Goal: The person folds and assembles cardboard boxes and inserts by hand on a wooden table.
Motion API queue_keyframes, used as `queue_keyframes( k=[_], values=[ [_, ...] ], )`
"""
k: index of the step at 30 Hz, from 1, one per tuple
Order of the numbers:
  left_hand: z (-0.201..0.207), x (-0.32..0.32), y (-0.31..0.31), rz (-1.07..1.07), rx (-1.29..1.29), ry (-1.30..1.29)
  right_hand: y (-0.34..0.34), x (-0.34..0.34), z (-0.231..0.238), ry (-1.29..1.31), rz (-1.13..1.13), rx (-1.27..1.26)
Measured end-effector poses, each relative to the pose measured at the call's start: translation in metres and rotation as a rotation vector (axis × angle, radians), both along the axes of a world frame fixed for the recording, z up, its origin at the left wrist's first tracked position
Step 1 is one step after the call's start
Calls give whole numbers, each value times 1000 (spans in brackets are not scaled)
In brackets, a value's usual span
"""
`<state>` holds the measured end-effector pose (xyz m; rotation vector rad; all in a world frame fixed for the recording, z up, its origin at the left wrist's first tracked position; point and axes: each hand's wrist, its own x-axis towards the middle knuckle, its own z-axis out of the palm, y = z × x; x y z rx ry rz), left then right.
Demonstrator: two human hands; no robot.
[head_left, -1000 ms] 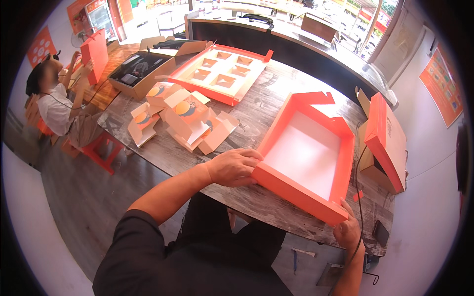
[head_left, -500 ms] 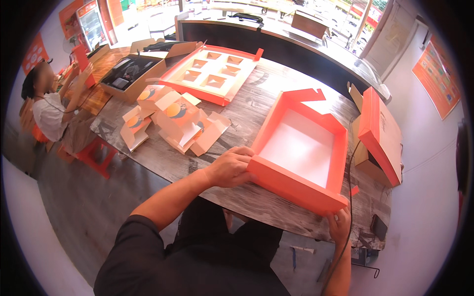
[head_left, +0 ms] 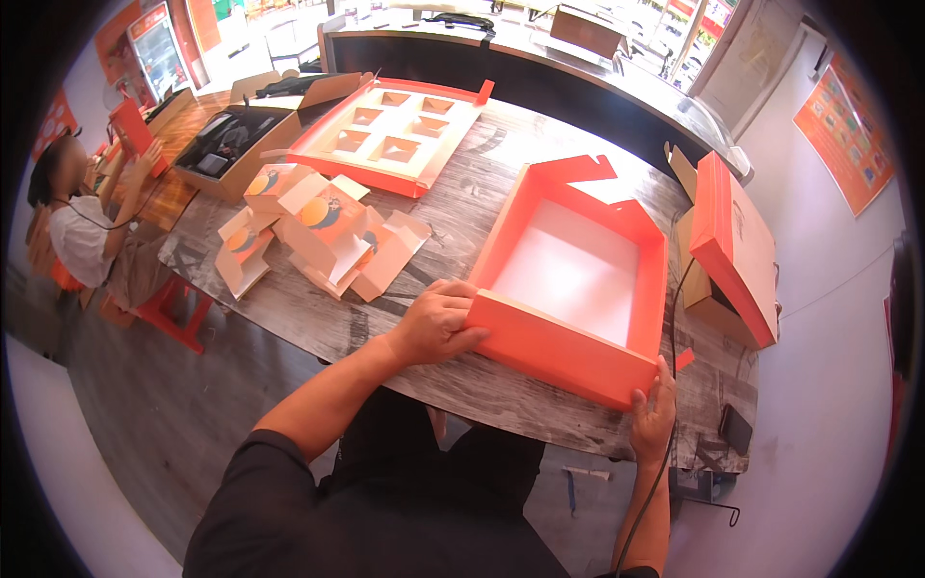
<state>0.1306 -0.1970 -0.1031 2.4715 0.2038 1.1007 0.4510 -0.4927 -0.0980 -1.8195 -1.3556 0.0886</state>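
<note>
An orange-red cardboard box (head_left: 564, 354) with a white inside lies open on the table in front of me. Its near wall stands upright, while a notched flap sticks out at the far side. At the near left corner my left hand (head_left: 436, 323) grips the wall, thumb on the outer face and fingers curled round the corner. My right hand (head_left: 654, 412) holds the near right corner between thumb and fingers. A thin black cable (head_left: 672, 385) runs past the right hand and over the right forearm.
Left of the box lie several folded printed cartons (head_left: 323, 226). Behind them is an orange tray with square openings (head_left: 409, 149). An orange lid (head_left: 734, 246) leans on a brown carton at right, near a dark wallet-like object (head_left: 736, 429). Another person (head_left: 87, 226) sits far left holding an orange box.
My right hand has moved up against the near right corner, and the near wall now faces me more squarely. The whole view has shifted slightly.
</note>
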Motion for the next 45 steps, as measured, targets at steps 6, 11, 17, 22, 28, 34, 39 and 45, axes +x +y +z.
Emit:
queue_keyframes(
  k=[6,11,17,22,28,34,39,45],
  values=[
    [-4,3,-1,-14,-23,-59,4,-8,16,-219,-5,-44],
    [-2,3,-9,100,-73,-53,8,-9,26,-329,30,-95],
    [-2,3,-15,201,-121,-63,4,-4,23,-352,46,-118],
    [-3,3,-18,231,-171,-81,1,-6,21,-346,54,-145],
    [-2,4,-23,263,-209,-70,1,-11,16,-258,17,-147],
    [0,5,-24,300,-252,-94,5,-12,24,-323,30,-173],
    [12,-1,-24,305,113,-44,18,-14,34,-401,111,-160],
    [17,10,-34,172,338,282,12,-21,48,-580,89,-223]
  ],
)
